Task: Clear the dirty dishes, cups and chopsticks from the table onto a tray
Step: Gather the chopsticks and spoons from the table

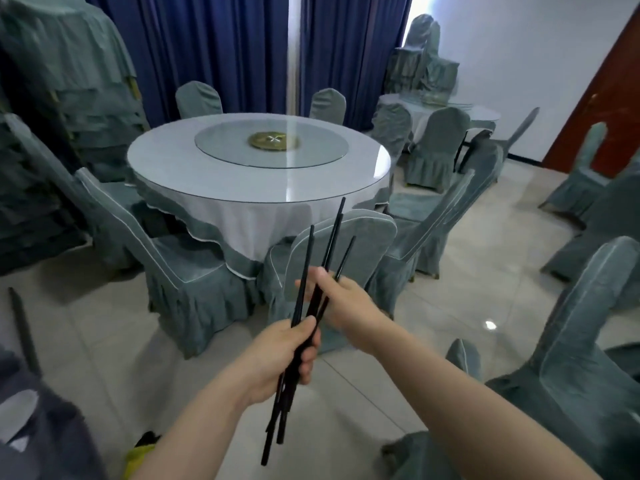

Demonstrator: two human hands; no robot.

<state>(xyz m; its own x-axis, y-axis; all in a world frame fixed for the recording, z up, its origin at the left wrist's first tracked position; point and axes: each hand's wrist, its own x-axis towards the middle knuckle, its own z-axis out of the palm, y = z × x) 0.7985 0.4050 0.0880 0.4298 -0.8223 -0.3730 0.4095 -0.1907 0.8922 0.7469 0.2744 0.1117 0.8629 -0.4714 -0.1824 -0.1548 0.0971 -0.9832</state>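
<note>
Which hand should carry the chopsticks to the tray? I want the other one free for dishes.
Left, probably. The left hand already has its grip wrapped round the low middle of the black chopsticks, while the right hand only pinches them higher up. No tray is in view.

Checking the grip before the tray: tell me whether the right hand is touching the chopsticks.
Touching. The head view shows the right hand with fingers pinching the upper part of the black chopsticks, while the left hand grips the bundle lower down.
</note>
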